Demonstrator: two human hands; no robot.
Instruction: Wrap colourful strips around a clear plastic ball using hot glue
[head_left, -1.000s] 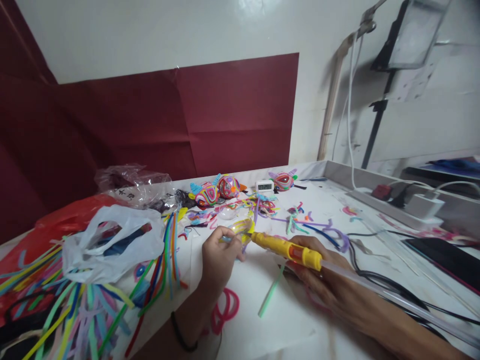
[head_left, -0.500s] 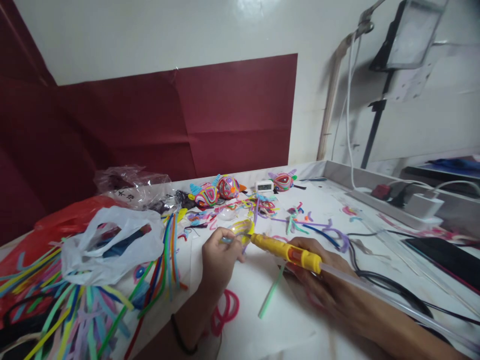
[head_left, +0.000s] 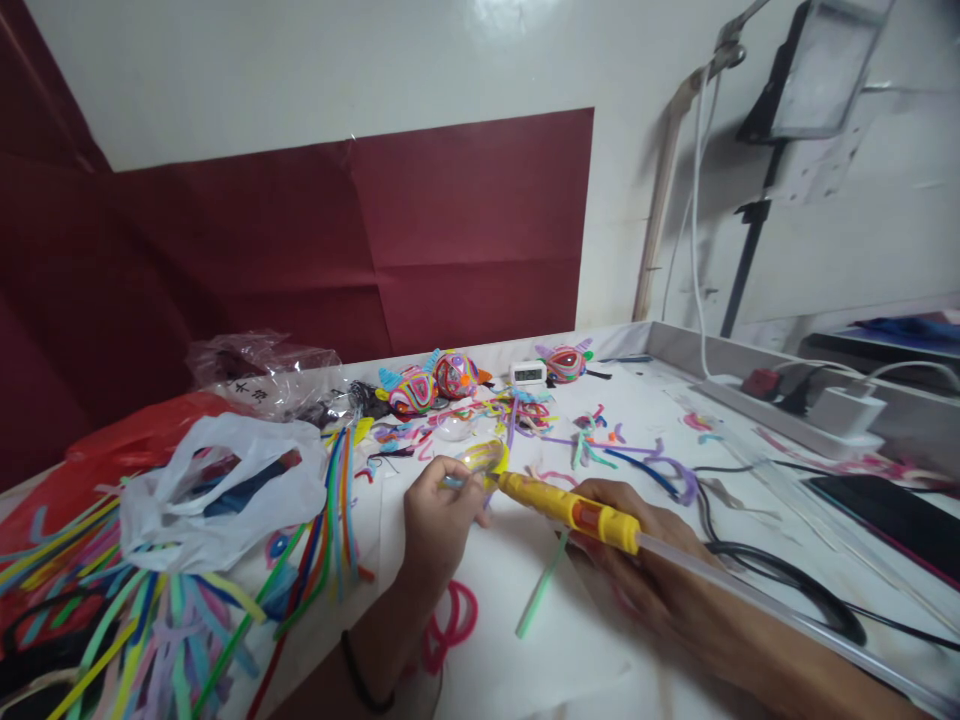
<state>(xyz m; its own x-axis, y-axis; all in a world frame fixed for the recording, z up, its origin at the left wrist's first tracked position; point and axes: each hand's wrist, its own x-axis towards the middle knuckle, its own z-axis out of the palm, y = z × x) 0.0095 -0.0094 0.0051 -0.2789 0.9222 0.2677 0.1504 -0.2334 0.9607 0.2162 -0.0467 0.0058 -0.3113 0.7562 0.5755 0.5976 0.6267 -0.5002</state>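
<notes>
Yellow glue gun (head_left: 570, 508) sits in the right grip (head_left: 641, 545), its fingers wrapped around the body; a clear stick (head_left: 787, 612) runs out of the rear, past that grip. The nozzle points toward the left grip (head_left: 444, 512), where thumb and fingers pinch a clear, yellow-edged piece (head_left: 482, 457); whether nozzle and piece touch, I cannot tell. Between the grips, on the near side, a mint-green strip (head_left: 541, 590) lies on the worktop (head_left: 547, 665). Pink loops (head_left: 454, 622) lie nearer than the left grip. Beyond both grips stand a white clock (head_left: 529, 374) and three colourful ornaments (head_left: 566, 365).
</notes>
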